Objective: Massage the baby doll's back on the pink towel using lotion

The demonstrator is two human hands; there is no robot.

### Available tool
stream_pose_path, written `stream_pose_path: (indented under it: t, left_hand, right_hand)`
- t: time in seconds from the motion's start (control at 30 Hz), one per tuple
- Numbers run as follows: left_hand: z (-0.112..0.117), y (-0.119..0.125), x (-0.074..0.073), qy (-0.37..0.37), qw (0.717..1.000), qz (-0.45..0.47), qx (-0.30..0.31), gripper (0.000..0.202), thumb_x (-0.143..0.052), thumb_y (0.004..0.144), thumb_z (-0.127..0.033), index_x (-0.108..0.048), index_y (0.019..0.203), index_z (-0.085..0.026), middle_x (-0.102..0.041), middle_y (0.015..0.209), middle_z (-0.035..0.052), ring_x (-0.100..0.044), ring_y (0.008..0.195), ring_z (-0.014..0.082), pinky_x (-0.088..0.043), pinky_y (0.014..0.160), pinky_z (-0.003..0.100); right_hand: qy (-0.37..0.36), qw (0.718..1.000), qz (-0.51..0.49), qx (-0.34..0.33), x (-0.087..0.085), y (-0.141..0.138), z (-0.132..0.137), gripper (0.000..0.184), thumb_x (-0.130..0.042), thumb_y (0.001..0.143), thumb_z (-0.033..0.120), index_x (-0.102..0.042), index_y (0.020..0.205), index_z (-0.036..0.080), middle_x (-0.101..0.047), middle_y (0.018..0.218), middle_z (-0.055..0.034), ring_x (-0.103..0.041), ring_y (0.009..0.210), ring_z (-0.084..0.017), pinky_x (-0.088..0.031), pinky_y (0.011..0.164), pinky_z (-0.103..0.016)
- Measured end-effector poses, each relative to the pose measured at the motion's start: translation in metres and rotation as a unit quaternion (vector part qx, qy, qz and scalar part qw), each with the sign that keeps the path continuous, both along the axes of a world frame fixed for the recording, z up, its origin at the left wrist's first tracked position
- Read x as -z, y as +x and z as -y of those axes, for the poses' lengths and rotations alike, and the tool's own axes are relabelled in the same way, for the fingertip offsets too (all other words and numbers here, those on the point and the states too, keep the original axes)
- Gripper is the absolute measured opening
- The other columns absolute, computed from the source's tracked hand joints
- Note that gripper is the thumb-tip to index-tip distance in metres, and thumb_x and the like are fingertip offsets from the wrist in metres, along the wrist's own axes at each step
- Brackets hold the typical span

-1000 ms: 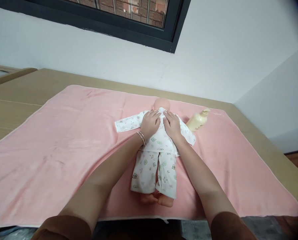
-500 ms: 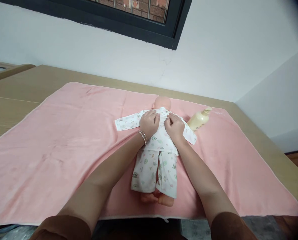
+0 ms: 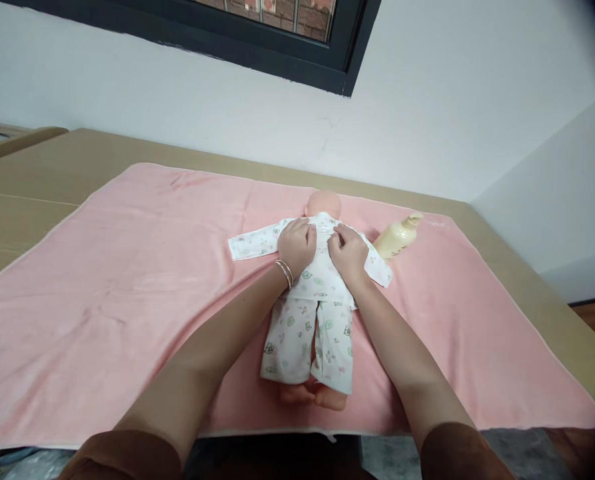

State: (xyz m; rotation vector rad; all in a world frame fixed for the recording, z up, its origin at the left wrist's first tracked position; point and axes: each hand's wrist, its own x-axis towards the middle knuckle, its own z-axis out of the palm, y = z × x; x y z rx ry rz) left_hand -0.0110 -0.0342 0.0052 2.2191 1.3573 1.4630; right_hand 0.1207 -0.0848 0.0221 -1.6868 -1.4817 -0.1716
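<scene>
A baby doll [image 3: 323, 202] lies on its back on a pink towel [image 3: 127, 267], head away from me. It wears a white printed shirt [image 3: 317, 270] and matching trousers [image 3: 304, 340]. My left hand [image 3: 296, 244], with bangles at the wrist, rests on the doll's chest with its fingers curled into the shirt front near the collar. My right hand [image 3: 348, 252] sits beside it on the chest, fingers bent and pinching the same shirt front. The two hands almost touch at the middle of the shirt.
A cream pump bottle [image 3: 397, 239] lies on the towel just right of the doll's shoulder. The towel covers a beige table [image 3: 37, 193] against a white wall under a dark-framed window [image 3: 277, 40]. The table's right edge drops to a wooden floor.
Both hands' fingers went from lying flat on the doll's chest to curling and gathering the shirt front near the collar. The hands barely shifted otherwise.
</scene>
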Motion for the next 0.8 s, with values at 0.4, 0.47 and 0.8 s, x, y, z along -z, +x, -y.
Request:
stream_pose_path:
  t: [0.4,0.47,0.8]
  left_hand:
    - [0.0023,0.0023,-0.0015,-0.010,1.000,0.004,-0.020,0.035,-0.039,0.098,-0.030,-0.072,0.091,-0.021,-0.073,0.112,0.0078,-0.063,0.114,0.0222,-0.046,0.109,0.041]
    - [0.0014,0.0023,-0.0010,-0.013,1.000,0.004,-0.020,0.034,-0.039,0.098,-0.030,-0.071,0.095,-0.020,-0.072,0.113,0.0083,-0.062,0.115,0.0228,-0.046,0.109,0.042]
    - [-0.0029,0.0018,-0.0005,-0.029,0.999,-0.019,-0.003,0.036,-0.038,0.098,-0.032,-0.068,0.109,-0.017,-0.070,0.119,0.0111,-0.059,0.120,0.0249,-0.043,0.112,0.045]
  right_hand:
    - [-0.024,1.000,-0.006,0.010,-0.0005,-0.0005,-0.0012,0.035,-0.047,0.088,0.025,-0.073,0.111,0.018,-0.069,0.122,-0.0085,-0.060,0.121,-0.028,-0.048,0.104,-0.044]
    - [-0.035,0.999,-0.011,0.008,-0.0012,-0.0005,-0.0013,0.036,-0.047,0.088,0.025,-0.072,0.112,0.018,-0.068,0.123,-0.0086,-0.059,0.123,-0.028,-0.047,0.105,-0.044]
    - [-0.040,0.999,-0.018,-0.021,0.0021,0.0042,-0.0059,0.039,-0.046,0.088,0.025,-0.069,0.119,0.017,-0.065,0.130,-0.0089,-0.055,0.127,-0.026,-0.042,0.111,-0.045]
